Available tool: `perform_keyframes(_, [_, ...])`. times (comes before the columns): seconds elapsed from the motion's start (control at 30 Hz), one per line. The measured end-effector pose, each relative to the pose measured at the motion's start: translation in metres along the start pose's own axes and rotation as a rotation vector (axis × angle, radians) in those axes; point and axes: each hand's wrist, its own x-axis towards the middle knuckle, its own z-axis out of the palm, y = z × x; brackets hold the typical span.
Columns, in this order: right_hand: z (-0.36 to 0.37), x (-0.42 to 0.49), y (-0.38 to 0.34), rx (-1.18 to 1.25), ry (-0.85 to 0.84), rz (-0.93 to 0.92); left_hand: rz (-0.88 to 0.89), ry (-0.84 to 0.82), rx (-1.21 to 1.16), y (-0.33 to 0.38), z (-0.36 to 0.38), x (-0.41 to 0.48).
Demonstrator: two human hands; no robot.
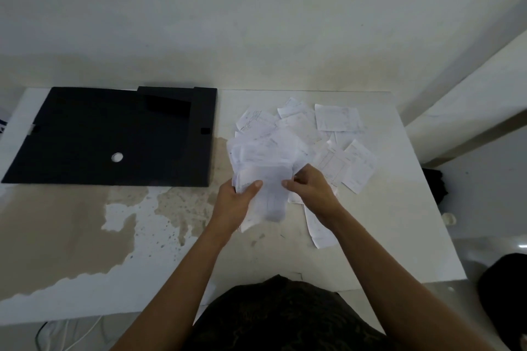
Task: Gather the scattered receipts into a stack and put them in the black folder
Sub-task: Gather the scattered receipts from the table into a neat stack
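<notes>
Receipts (299,134) litter a worn white table (399,208) against a wall (256,23); both hands' grip pinches 1 bundle (268,196).

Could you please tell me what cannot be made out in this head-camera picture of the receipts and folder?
- Print on the receipts: too small and blurred in the head view.
- Receipt count: sheets overlap; the left hand and right hand cover some.
- Inside of the black folder: hidden, only its dark outer surface shows.

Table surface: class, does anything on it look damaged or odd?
Yes. The table has its white coating worn off in a large brown patch at front left, below the black folder, with ragged, speckled edges.
</notes>
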Motion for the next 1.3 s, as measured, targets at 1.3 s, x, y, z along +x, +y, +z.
perform_keyframes(1.3, [-0.020,0.025,-0.031,-0.376,-0.205,0.287,-0.261,-0.065,-0.114,-0.018,-0.011,0.003])
